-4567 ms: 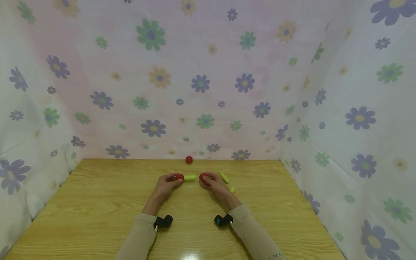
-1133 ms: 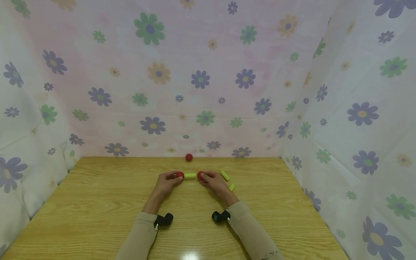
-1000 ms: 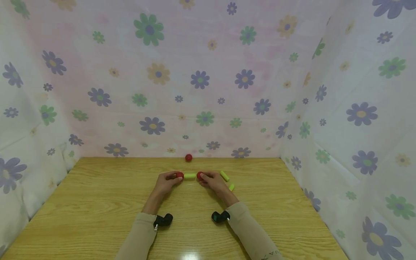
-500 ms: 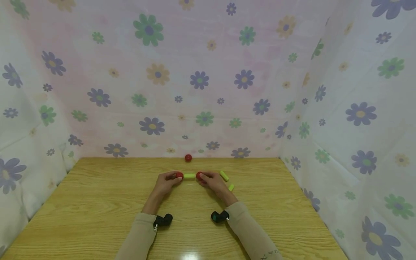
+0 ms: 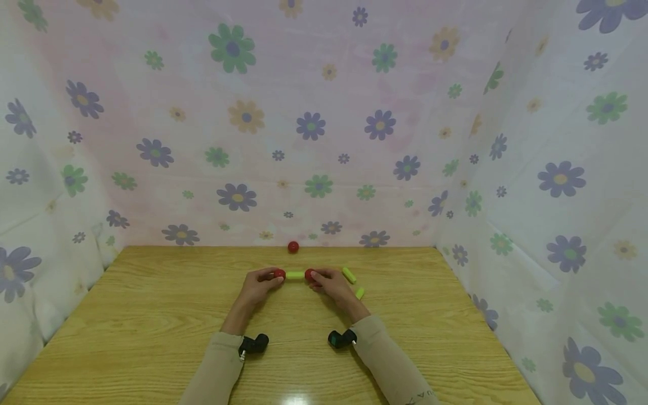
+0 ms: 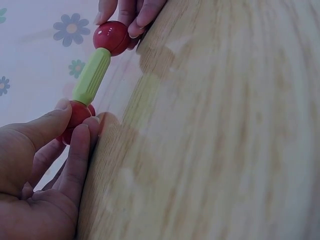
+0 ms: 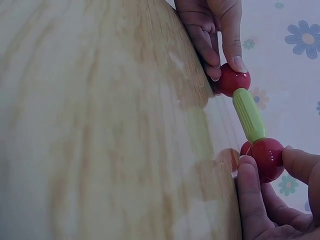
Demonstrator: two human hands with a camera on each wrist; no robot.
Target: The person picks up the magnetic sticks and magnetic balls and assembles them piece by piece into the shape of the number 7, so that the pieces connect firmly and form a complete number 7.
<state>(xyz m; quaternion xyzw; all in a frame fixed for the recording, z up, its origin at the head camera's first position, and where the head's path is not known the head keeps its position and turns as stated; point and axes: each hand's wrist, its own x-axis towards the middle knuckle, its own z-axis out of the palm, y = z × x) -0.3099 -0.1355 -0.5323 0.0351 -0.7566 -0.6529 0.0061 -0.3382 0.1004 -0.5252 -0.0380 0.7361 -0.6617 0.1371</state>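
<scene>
My left hand (image 5: 256, 287) pinches a red ball (image 6: 79, 114) between thumb and fingers, low over the wooden table. Opposite it, my right hand (image 5: 335, 287) grips a second red ball (image 7: 268, 157) in the same way. Between the two balls lies a ribbed lime-green rod (image 5: 295, 275), roughly level, one end against each ball. Neither hand touches the rod itself. Fingers cover part of both balls.
A third red ball (image 5: 293, 247) sits at the table's back edge. Two more lime-green rods, one farther back (image 5: 349, 275) and one nearer (image 5: 360, 293), lie beside my right hand. Flowered cloth walls (image 5: 324, 140) surround the wooden table (image 5: 152, 315) at the back and sides.
Earlier a gap stood between the rod's right end and the right ball. My right hand has moved left, bringing its ball against the rod. My left hand has kept its grip.
</scene>
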